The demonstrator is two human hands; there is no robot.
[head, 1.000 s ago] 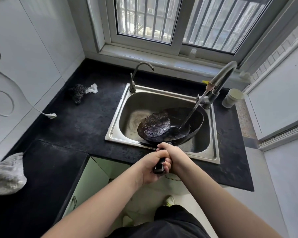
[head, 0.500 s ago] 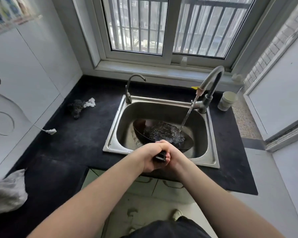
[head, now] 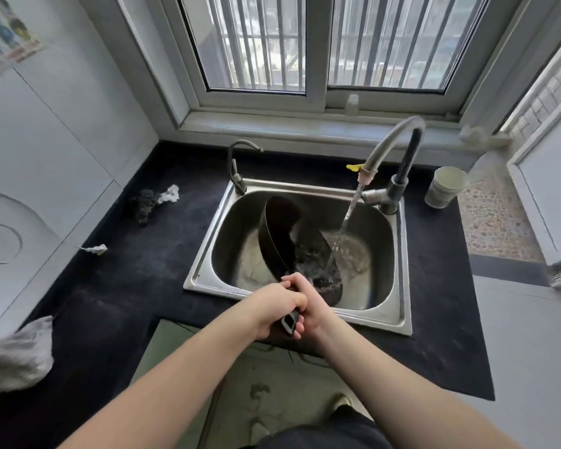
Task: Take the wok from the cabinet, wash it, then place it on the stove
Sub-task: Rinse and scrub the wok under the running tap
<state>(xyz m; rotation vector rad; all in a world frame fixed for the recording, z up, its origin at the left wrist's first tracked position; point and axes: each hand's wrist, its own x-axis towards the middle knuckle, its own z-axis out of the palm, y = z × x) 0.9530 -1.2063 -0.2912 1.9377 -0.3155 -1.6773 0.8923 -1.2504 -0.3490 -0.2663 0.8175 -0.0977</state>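
A black wok [head: 285,234] is tipped steeply on its side inside the steel sink [head: 204,273], its open face turned right, and water spills out of it. My left hand [head: 274,307] and my right hand [head: 308,304] are both wrapped around its dark handle [head: 290,323] at the sink's near rim. Water streams from the tall faucet [head: 392,144] down past the wok's right edge into the basin. No stove is in view.
A small second tap [head: 237,166] stands at the sink's back left. On the black counter [head: 136,270] lie a dark scrubber with white paper [head: 149,200], a white plug [head: 96,249], a grey cloth [head: 13,354] at left and a pale cup [head: 444,186] at right.
The wok was lying nearly flat under the stream with water pooling in it. Now it is tipped up on its side, pouring the water out, and both hands have stayed on the handle.
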